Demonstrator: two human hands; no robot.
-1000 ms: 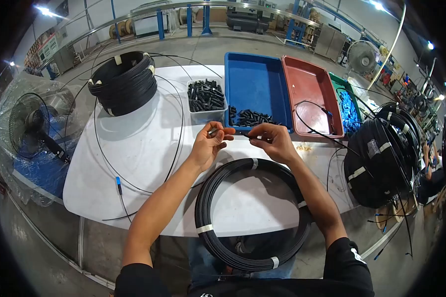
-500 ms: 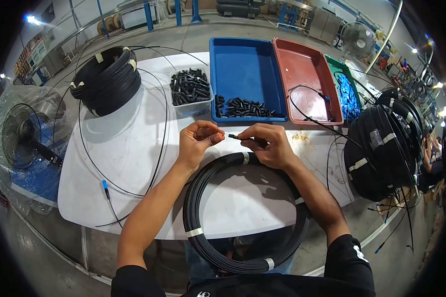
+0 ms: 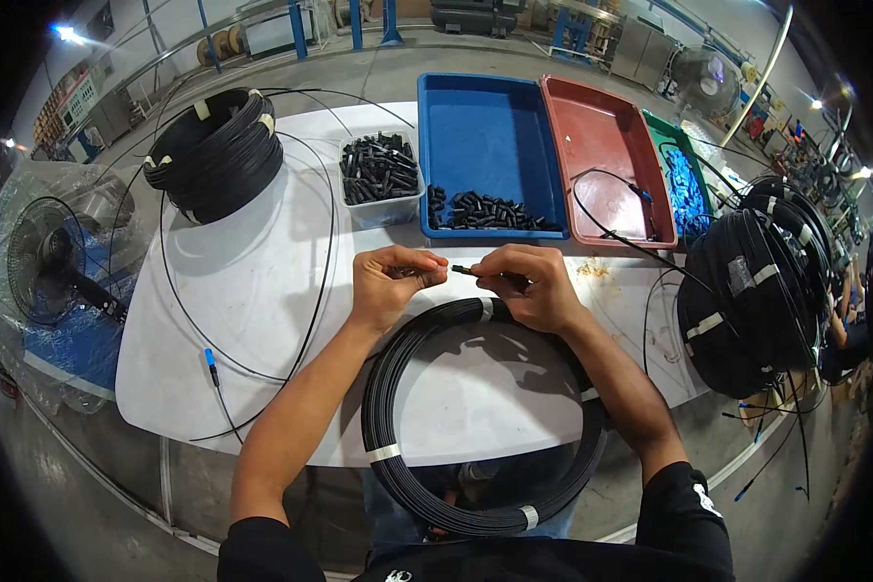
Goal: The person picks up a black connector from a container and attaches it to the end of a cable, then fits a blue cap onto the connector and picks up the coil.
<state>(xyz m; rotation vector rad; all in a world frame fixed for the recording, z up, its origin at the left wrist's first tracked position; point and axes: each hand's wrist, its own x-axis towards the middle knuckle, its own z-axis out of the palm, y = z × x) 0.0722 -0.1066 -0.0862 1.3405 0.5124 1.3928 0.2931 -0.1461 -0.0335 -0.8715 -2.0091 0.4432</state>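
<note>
My right hand (image 3: 532, 281) pinches a small black connector piece (image 3: 463, 269), which points left between my hands. Just left of its tip, the thumb and forefinger of my left hand (image 3: 395, 281) are pressed together; what they hold, if anything, is too small to tell. Below both hands a taped coil of black cable (image 3: 383, 417) lies over the table's front edge, partly hidden by my right forearm.
Beyond my hands stand a clear tub (image 3: 380, 206) of black parts, a blue tray (image 3: 490, 126), a red tray (image 3: 606, 126) and a green tray (image 3: 662, 136). Black cable coils stand left (image 3: 213, 160) and right (image 3: 737, 301). A blue-tipped cable (image 3: 210, 361) lies left.
The fingers of my left hand have closed together more. The view has shifted slightly, and the small black piece stays in my right hand.
</note>
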